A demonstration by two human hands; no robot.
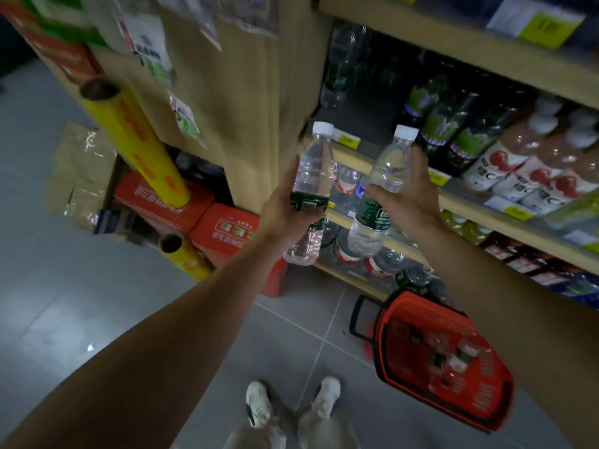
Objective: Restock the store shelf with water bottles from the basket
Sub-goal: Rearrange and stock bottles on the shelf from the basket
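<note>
Left hand (285, 205) grips one water bottle (314, 170); right hand (411, 192) grips a second bottle (385, 179). Both bottles are clear, white-capped, with green label bands; label text is too blurred to read. Both sit in front of the wooden shelf (363, 157), which carries yellow price tags. The red basket (444, 361), at 5 o'clock on the grey tiled floor (291, 325), holds more bottles. Red cartons (227, 228) with white print stand at 9 o'clock.

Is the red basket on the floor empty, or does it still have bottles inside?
Not empty. The red basket on the floor holds several bottles; the blur hides how many.
</note>
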